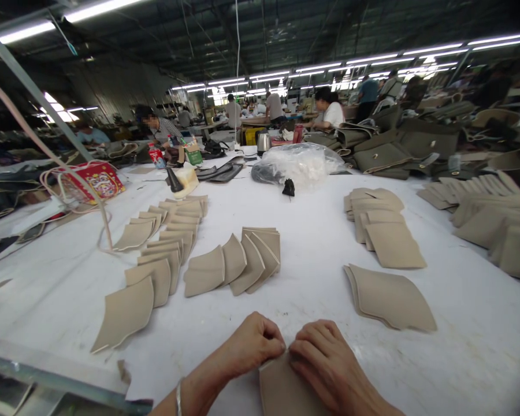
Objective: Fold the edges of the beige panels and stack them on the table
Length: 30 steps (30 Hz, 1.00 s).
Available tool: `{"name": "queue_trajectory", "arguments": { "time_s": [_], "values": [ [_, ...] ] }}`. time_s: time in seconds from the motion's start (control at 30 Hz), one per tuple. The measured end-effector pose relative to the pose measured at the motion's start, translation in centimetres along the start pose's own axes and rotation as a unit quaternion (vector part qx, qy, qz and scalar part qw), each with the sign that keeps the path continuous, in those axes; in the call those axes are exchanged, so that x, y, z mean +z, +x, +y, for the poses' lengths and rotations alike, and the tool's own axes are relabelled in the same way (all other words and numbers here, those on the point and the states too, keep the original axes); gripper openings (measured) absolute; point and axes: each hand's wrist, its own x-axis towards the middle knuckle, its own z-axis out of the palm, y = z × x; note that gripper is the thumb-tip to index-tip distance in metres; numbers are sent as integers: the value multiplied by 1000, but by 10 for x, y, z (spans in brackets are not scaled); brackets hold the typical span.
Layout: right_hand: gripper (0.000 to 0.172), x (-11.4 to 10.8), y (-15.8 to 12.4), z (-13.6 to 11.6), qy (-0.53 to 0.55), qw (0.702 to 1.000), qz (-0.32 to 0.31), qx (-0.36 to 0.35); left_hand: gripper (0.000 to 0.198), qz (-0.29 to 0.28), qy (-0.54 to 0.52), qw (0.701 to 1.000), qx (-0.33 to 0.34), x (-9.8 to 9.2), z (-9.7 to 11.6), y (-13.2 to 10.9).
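A beige panel [281, 384], seemingly cut fabric or leather, lies at the near edge of the white table between my hands. My left hand [257, 341] pinches the panel's far corner between thumb and curled fingers. Beside it, my right hand [325, 358] bends over the same edge, its fingers closed on the panel and partly hiding it. Ahead of my hands a fanned group of like panels [205, 271] is spread out. Farther left runs a long overlapping row of panels [127, 312]. On the right lie a small pile [394, 297] and another overlapping stack [394, 245].
More panels [494, 219] cover the far right. A clear plastic bag [303, 162], a black tuft [288, 187] and a kettle [264, 143] stand toward the back. At left are a red box [97, 182] and a slanted metal pole [60, 124]. Several people work beyond the table.
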Motion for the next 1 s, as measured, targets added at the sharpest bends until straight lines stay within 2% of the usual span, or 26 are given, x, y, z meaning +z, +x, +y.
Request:
{"name": "queue_trajectory", "arguments": {
  "time_s": [0.17,0.4,0.63,0.87,1.0],
  "values": [
    [12,1,-1,0,12,999,-23,28,18,-4,-6,1000,1,0,-1,-2],
    [14,-9,5,-2,8,994,-96,49,18,-12,-15,1000,-3,1,-5,-2],
    [10,-11,8,-2,13,994,-92,57,17,16,11,1000,10,7,-6,-3],
    [16,-11,13,1,6,984,-171,56,18,14,51,998,25,16,-13,-3],
    [16,-19,18,1,23,979,-200,43,18,7,61,998,27,17,-11,-3]
  ]
}}
